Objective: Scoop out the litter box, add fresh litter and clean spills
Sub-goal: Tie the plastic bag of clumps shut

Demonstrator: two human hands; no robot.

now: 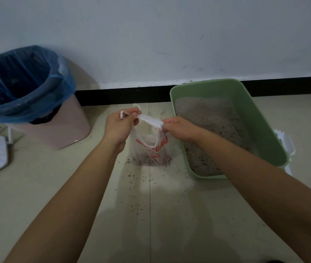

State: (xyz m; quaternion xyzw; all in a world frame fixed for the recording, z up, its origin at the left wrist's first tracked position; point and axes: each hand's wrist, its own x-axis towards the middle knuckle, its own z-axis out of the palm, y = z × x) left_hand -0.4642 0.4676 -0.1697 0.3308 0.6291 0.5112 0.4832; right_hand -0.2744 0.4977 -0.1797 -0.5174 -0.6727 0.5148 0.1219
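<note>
Right at mid-frame, both hands are clamped on the handles of a thin white plastic bag (150, 149) with red print. The left hand (120, 126) curls its fingers round one handle loop, and the right hand (179, 130) pinches the other. A strip of handle (151, 121) is pulled taut between them. The bag hangs down to the tiled floor (36, 186), with dark clumps showing through its bottom. Just to its right sits the green litter box (264, 128), holding grey litter (207, 118), its far end close to the black baseboard (124, 93). Spilled grains (141, 179) dot the floor below the bag. At upper left stands a pink trash bin (55, 133) lined with a blue liner (17, 82).
</note>
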